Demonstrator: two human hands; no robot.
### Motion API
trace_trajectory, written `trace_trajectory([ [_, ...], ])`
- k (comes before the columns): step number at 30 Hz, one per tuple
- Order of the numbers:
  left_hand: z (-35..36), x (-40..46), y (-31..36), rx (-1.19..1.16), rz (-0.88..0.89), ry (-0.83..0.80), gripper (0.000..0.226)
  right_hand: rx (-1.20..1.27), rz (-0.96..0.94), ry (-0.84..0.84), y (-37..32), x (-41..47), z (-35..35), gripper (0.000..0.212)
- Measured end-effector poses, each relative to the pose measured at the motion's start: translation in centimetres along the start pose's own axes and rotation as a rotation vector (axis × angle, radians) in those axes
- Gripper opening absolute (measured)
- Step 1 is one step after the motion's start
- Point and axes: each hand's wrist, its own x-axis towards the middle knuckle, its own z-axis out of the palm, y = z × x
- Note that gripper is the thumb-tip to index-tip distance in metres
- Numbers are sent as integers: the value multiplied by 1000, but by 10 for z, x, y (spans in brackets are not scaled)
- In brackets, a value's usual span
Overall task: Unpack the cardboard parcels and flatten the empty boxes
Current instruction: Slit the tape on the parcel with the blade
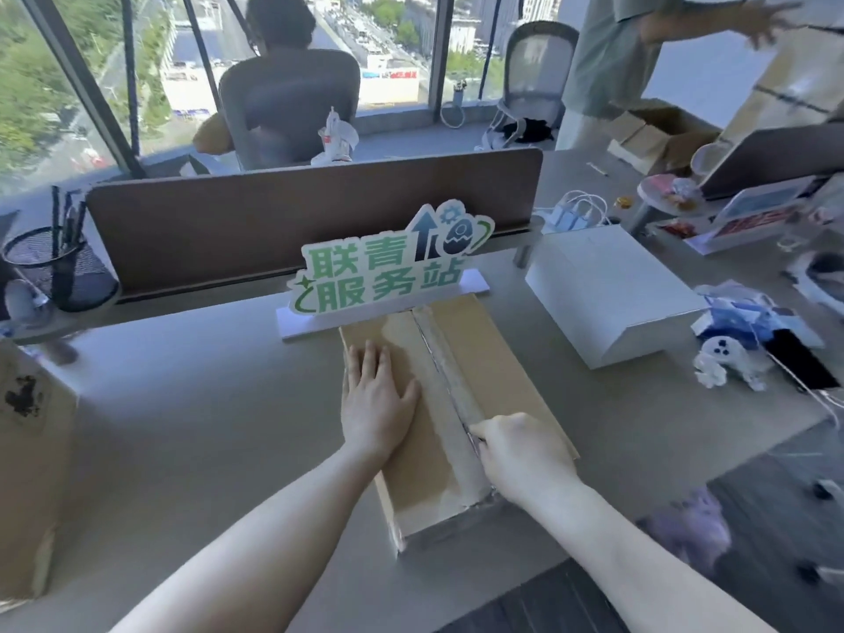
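A flat brown cardboard parcel [498,358] lies on the grey desk [205,404] in front of me, its top seam covered by a strip of clear tape [438,354] running from far to near. My left hand [377,399] presses flat on the left flap with straight fingers. My right hand [520,454] is curled round a small thin tool whose tip touches the tape seam near the parcel's near end. The tool itself is mostly hidden in the fist.
A green-and-white sign [388,262] stands just behind the parcel. A white box [607,290] sits to the right, beside small toys and a phone [799,358]. A mesh pen cup [59,267] stands far left. Another carton [27,450] is at the left edge. A person stands at the back right.
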Motion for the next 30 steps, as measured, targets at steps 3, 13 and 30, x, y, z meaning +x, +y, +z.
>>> trace_trajectory([
  [3, 0, -21, 2, 56, 76, -42, 76, -18, 11, 16, 1, -10, 5, 25],
  [13, 12, -86, 14, 187, 80, -30, 73, 26, -28, -25, 16, -49, 8, 26],
  [30, 15, -89, 14, 204, 77, -48, 71, 772, 376, 222, 32, -123, 42, 30],
])
